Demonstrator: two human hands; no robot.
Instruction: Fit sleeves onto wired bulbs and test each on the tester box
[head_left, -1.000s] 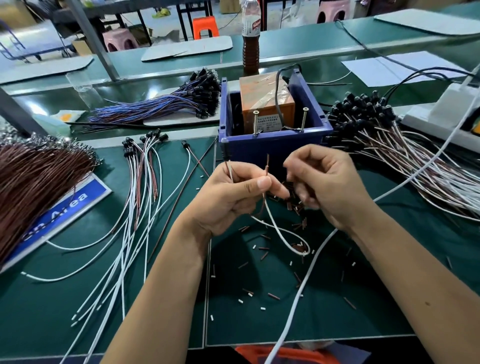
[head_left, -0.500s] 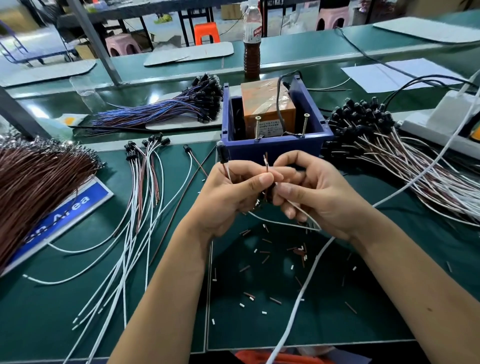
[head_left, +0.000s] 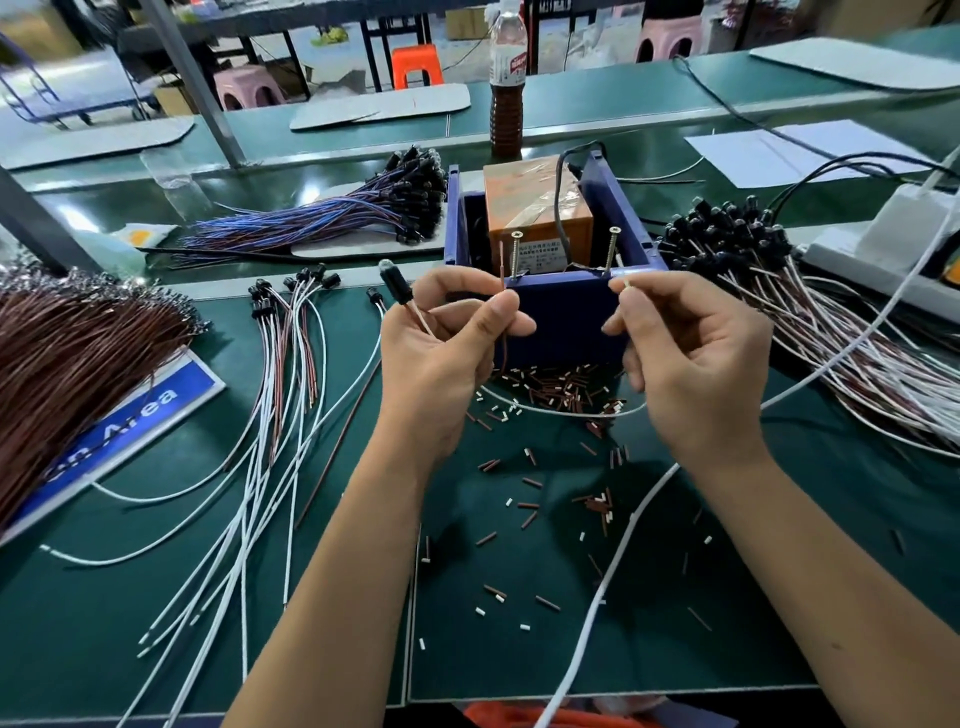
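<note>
A wired bulb (head_left: 396, 283) in a black sleeve juts up and to the left from the left hand (head_left: 441, 358), which also pinches the bulb's brown lead (head_left: 502, 275) between thumb and forefinger so that the bare tip stands beside the left screw (head_left: 515, 254) of the tester box (head_left: 556, 306). The right hand (head_left: 691, 364) pinches the white lead (head_left: 561, 410) by its end, the tip raised just below the right screw (head_left: 612, 249) — whether either tip touches metal cannot be told. The white lead sags in a loop between the two hands, over a scatter of cut brown and white sleeve pieces (head_left: 561, 389) on the green bench mat (head_left: 519, 649). The box is a blue bin holding an orange taped unit (head_left: 535, 202) with a black cable running in. To the right lies a heap of sleeved bulbs on brown and white wires (head_left: 753, 244); to the left, a row of finished bulbs with long white leads (head_left: 291, 283), a thick brown wire bundle (head_left: 67, 358) and a blue sign (head_left: 130, 415). Behind the box stand a bottle of dark liquid (head_left: 506, 88) and a blue-wired bundle (head_left: 332, 218) — a white power strip (head_left: 893, 234) sits at far right.
</note>
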